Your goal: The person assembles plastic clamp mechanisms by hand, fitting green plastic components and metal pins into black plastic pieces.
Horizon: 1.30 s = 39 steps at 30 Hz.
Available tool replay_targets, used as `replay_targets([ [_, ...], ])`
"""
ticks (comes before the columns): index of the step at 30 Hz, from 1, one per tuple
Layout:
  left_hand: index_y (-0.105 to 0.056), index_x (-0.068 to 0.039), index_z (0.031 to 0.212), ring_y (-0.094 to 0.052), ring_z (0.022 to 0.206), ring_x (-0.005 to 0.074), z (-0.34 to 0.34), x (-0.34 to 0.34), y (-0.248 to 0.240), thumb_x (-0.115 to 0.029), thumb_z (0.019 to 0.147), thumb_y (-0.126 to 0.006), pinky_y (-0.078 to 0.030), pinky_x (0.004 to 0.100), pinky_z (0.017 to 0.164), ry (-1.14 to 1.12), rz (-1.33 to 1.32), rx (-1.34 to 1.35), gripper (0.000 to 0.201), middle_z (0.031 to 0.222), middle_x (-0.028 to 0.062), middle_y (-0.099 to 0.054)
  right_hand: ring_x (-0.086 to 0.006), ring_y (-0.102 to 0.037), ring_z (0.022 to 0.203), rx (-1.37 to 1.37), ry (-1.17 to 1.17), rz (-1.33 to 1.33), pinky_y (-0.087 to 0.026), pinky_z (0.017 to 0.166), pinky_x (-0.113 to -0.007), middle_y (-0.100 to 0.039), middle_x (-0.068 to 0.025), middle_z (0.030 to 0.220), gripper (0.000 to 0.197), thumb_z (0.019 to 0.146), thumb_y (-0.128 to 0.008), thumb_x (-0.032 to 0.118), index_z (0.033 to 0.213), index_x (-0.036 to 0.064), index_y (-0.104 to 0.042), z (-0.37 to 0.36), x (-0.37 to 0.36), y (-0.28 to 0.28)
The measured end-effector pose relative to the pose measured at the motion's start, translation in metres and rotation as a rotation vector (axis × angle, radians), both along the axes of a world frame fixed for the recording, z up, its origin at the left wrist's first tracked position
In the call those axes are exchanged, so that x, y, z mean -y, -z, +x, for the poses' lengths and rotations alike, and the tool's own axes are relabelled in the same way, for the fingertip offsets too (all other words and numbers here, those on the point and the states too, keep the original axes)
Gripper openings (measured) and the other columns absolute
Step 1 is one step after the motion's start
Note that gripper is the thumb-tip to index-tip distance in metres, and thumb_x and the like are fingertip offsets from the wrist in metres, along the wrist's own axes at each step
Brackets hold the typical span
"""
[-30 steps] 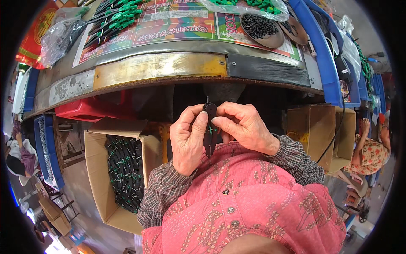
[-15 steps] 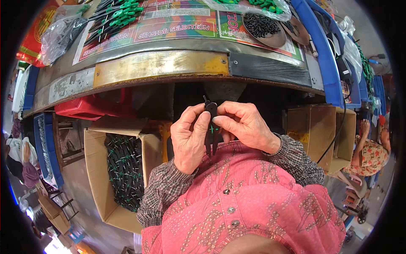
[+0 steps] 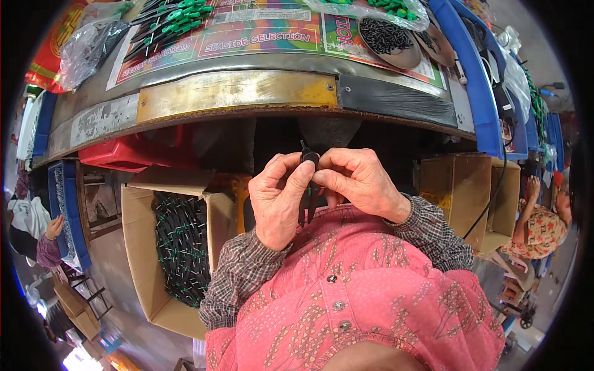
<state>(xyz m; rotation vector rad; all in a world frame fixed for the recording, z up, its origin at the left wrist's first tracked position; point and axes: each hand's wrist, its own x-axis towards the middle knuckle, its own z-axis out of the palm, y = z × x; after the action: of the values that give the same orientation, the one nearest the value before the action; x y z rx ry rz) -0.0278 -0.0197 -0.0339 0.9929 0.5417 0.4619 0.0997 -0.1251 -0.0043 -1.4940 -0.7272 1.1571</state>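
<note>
with both hands, the left hand (image 3: 281,201) and right hand (image 3: 359,182), pinching closed on the small black part (image 3: 308,159) held over the lap below the surface (image 3: 235,93), a slipping fingertip could drop it beside the cardboard box (image 3: 179,247).

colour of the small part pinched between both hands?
Black part, held by left hand and right hand; head view.

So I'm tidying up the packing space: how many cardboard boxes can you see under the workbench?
2. One open cardboard box, filled with black and green parts, stands at the person's left. A second cardboard box stands at the right, under the bench's blue edge. Others may be hidden behind them.
</note>
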Motion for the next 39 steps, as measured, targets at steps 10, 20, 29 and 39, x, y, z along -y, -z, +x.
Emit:
replay_targets([
  [10, -0.065, 0.006, 0.101, -0.055, 0.077, 0.0070, 0.000, 0.001, 0.004, -0.008, 0.092, -0.062, -0.047, 0.0215, 0.069, -0.010, 0.051, 0.000, 0.016, 0.086, 0.0014, -0.057, -0.0048, -0.057, 0.059, 0.000, 0.026, -0.022, -0.047, 0.051, -0.019, -0.061, -0.0012, 0.075, 0.012, 0.091, -0.062, 0.010, 0.093, -0.0027, -0.062, 0.000, 0.001, 0.000],
  [20, -0.065, 0.004, 0.101, -0.054, 0.079, 0.0060, 0.002, 0.000, 0.001, -0.008, 0.092, -0.061, -0.046, 0.0210, 0.072, -0.033, 0.057, 0.026, 0.016, 0.088, 0.0009, -0.058, -0.0040, -0.056, 0.062, 0.034, 0.086, 0.036, -0.048, 0.052, -0.020, -0.061, -0.0001, 0.076, 0.013, 0.088, -0.067, 0.009, 0.093, -0.0016, -0.060, -0.001, -0.002, 0.002],
  [29, -0.065, 0.003, 0.106, -0.059, 0.089, 0.0098, 0.000, -0.003, 0.004, -0.010, 0.093, -0.061, -0.049, 0.0245, 0.081, -0.017, 0.121, 0.038, 0.019, 0.098, 0.0046, -0.066, -0.0042, -0.056, 0.057, 0.150, 0.043, 0.029, -0.047, 0.050, -0.021, -0.061, -0.0024, 0.069, 0.013, 0.089, -0.064, 0.009, 0.092, -0.0032, -0.064, -0.006, -0.002, 0.003],
  [39, -0.066, 0.004, 0.103, -0.054, 0.080, 0.0070, 0.000, -0.004, 0.005, -0.007, 0.091, -0.063, -0.045, 0.0208, 0.071, 0.025, 0.138, -0.012, 0.017, 0.088, 0.0021, -0.058, -0.0050, -0.057, 0.056, 0.085, -0.025, -0.025, -0.047, 0.049, -0.020, -0.061, -0.0007, 0.069, 0.012, 0.091, -0.063, 0.010, 0.088, -0.0015, -0.064, 0.001, -0.001, 0.002],
])
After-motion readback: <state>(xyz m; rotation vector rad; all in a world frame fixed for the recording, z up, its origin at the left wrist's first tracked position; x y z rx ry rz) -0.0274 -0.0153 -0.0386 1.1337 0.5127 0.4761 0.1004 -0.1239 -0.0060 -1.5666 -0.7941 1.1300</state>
